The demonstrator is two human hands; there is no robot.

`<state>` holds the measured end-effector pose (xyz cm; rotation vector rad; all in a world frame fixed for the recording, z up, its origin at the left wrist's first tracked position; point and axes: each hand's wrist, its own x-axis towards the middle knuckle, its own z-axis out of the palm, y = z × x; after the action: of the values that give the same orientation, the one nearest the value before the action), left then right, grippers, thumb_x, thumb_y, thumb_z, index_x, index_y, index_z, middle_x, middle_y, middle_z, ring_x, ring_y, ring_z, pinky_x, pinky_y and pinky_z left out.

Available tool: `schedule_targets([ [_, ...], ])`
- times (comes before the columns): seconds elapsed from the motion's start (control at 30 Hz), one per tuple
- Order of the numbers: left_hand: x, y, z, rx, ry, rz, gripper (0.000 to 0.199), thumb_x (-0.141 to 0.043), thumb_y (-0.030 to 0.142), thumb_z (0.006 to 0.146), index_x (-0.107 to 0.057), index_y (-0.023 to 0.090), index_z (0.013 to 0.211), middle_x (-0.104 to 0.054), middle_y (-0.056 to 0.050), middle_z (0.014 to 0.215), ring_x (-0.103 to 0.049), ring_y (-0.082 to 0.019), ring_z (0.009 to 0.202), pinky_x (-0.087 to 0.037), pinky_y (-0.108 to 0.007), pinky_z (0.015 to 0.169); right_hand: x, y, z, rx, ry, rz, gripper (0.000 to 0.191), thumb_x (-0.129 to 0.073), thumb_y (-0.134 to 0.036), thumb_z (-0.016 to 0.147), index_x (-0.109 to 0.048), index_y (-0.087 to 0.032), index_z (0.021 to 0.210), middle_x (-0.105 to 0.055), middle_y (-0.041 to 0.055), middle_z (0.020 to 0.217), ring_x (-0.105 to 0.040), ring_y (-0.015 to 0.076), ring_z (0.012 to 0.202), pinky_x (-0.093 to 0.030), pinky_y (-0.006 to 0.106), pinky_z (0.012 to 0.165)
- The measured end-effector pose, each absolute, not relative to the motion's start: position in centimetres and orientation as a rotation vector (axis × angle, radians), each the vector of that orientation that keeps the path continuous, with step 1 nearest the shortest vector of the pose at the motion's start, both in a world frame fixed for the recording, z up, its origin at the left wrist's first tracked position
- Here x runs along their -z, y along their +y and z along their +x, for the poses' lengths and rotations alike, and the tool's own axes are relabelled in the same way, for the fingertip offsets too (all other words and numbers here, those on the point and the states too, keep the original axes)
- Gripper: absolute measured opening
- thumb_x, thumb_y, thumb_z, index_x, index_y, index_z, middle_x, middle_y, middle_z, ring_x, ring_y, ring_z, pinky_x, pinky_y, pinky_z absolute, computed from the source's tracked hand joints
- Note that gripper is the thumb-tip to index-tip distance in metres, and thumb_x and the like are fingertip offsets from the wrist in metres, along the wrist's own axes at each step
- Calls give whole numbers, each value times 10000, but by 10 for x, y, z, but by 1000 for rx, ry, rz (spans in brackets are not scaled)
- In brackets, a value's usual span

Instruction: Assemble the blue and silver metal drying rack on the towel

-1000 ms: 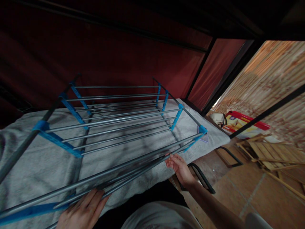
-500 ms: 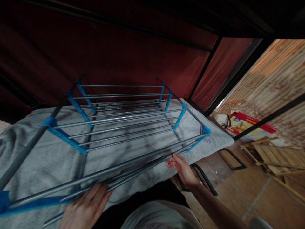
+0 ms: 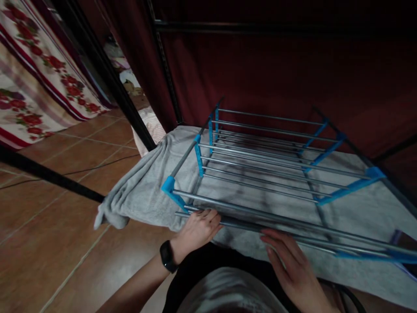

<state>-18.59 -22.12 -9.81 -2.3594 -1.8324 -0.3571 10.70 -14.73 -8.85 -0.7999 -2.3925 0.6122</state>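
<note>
A rack of grey metal tubes joined by blue plastic brackets lies across a grey blanket. Along its near side runs a bundle of loose-ended metal tubes. My left hand, with a black band on the wrist, has its fingers wrapped over these tubes near their left ends, beside the near-left bracket. One tube end pokes out left of that bracket. My right hand lies further along the bundle, its fingers stretched out and the fingertips at the tubes; whether they touch is unclear.
Dark red fabric hangs behind the rack. Black metal posts and a bar stand at the left. A flowered cloth hangs further left over the tiled floor, where a thin cable lies.
My view has swung left. My right hand has gone from fingers bent at a tube near the right end to stretched fingers mid-bundle. The left hand stays on the tubes.
</note>
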Motion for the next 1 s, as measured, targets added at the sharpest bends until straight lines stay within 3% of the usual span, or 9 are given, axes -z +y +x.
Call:
schedule_targets([
  [0.17, 91, -220, -185, 410, -1817, -2368, 153, -534, 284, 982, -595, 162, 911, -633, -53, 852, -618, -193, 757, -437, -313, 643, 96, -133, 72, -107, -2682, -633, 427, -458, -192, 987, -533, -229, 1405, -633, 84, 1370, -597, 229, 1235, -445, 436, 1084],
  [0.37, 83, -211, -187, 457, -1762, -2335, 143, -526, 262, 981, -609, 164, 920, -637, -53, 852, -603, -187, 759, -441, -319, 663, 94, -119, 59, 14, -2805, -646, 450, -453, -98, 961, -547, -222, 1383, -702, 72, 1240, -678, 201, 1058, -509, 358, 925],
  [0.53, 75, -219, -186, 611, -1631, -2265, 218, -527, 182, 972, -615, 176, 1171, -696, -77, 1026, -627, -201, 972, -451, -362, 890, 92, -113, 61, 36, -2808, -659, 510, -455, -46, 928, -530, -235, 1395, -695, 58, 1268, -683, 194, 1061, -520, 332, 854],
  [0.6, 77, -230, -190, 743, -1551, -2166, 240, -556, 151, 946, -617, 198, 1173, -705, -73, 1057, -634, -198, 1026, -422, -380, 974, 94, -112, 62, 26, -2813, -655, 524, -454, -46, 924, -524, -249, 1402, -696, 54, 1268, -686, 194, 1061, -524, 325, 826],
  [0.77, 86, -256, -216, 1328, -1752, -1583, 51, -559, 194, 929, -594, 203, 894, -625, -42, 856, -601, -185, 851, -465, -356, 821, 97, -110, 65, -6, -2822, -644, 532, -456, -64, 924, -535, -275, 1406, -709, 50, 1244, -702, 192, 1017, -529, 314, 794],
  [0.9, 75, -245, -242, 1847, -2110, -945, 244, -444, 343, 996, -584, 191, 866, -589, -43, 844, -559, -181, 828, -469, -319, 791, 97, -109, 65, 8, -2829, -643, 524, -448, -62, 929, -545, -273, 1399, -706, 41, 1257, -707, 189, 993, -527, 313, 784],
  [1.0, 65, -227, -256, 1984, -2339, -976, 461, -332, 430, 1020, -634, 177, 782, -631, -63, 788, -567, -183, 754, -472, -313, 750, 96, -108, 65, 25, -2841, -641, 521, -447, -55, 932, -545, -264, 1399, -707, 41, 1256, -708, 186, 984, -524, 311, 772],
])
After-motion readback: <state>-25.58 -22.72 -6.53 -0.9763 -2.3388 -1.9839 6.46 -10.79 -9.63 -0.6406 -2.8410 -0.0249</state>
